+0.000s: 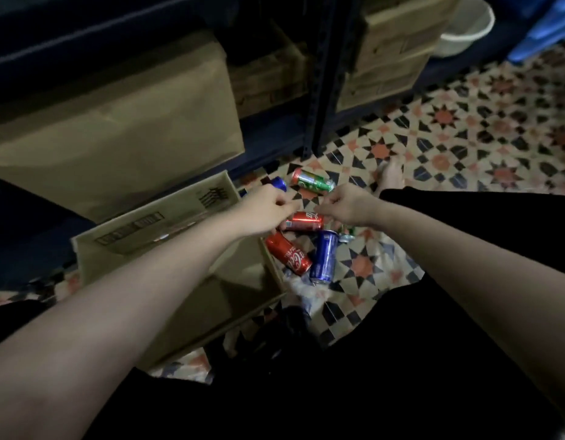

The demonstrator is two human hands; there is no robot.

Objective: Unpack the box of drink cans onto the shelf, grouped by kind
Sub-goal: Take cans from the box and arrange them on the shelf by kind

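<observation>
- Left hand point(268, 211) and right hand point(346, 206): fingers curled, nearly meeting; grip contents possibly nothing, cannot tell.
- Cans lie toppled on the tiled floor point(465, 138) around both hands: red can point(303, 221) beneath, green can point(313, 181) beyond.
- Box point(167, 249): under left forearm, open.

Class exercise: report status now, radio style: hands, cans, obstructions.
Left hand and right hand over floor cans, grips unclear. Cans loose on tiles: red can, blue can, green can. Cardboard box beside them. Shelf crowded with boxes.
</observation>
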